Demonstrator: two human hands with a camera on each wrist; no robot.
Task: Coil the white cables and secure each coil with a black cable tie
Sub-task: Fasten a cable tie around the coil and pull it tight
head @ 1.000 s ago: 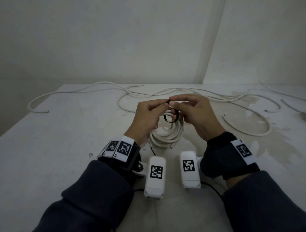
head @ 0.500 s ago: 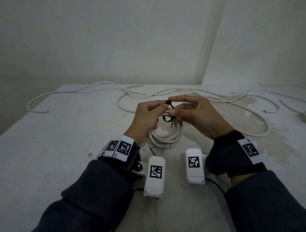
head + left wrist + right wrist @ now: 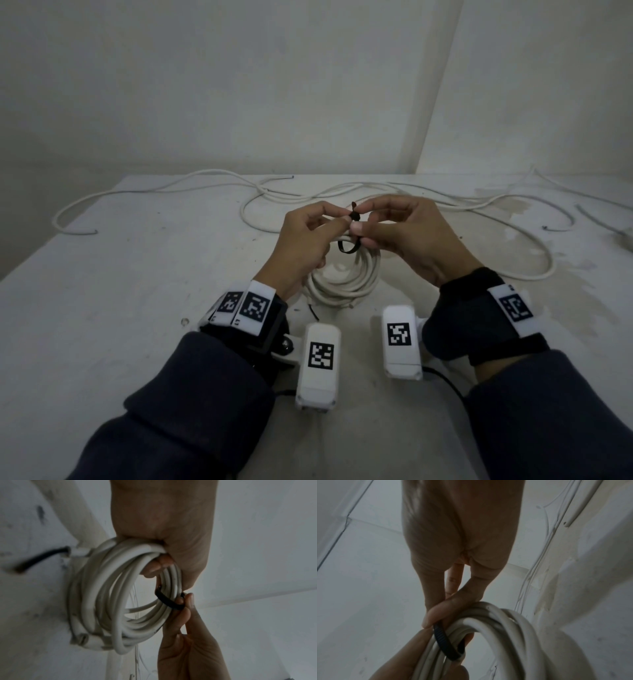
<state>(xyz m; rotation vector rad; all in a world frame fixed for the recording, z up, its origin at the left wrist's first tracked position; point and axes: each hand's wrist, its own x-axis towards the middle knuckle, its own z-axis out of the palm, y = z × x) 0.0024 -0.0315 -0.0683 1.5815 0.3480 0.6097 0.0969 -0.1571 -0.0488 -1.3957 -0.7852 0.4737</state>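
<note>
A coil of white cable (image 3: 346, 281) hangs just above the white table, its lower turns near the surface. My left hand (image 3: 305, 240) grips the top of the coil (image 3: 120, 601) with fingers curled through it. A black cable tie (image 3: 347, 247) loops round the turns there (image 3: 169, 601) (image 3: 446, 644). My right hand (image 3: 394, 229) pinches the tie's head and tail end (image 3: 354, 212) between thumb and forefinger. Both hands meet over the middle of the table.
Several loose white cables (image 3: 260, 192) snake across the far half of the table, from the left edge (image 3: 68, 219) to the right (image 3: 534, 267). A short black cable end (image 3: 313, 312) lies beneath the coil. Grey walls stand behind the table.
The black tie's loop has shrunk round the coil, and its tail now sticks up above the fingers. My right wrist has shifted slightly right and away.
</note>
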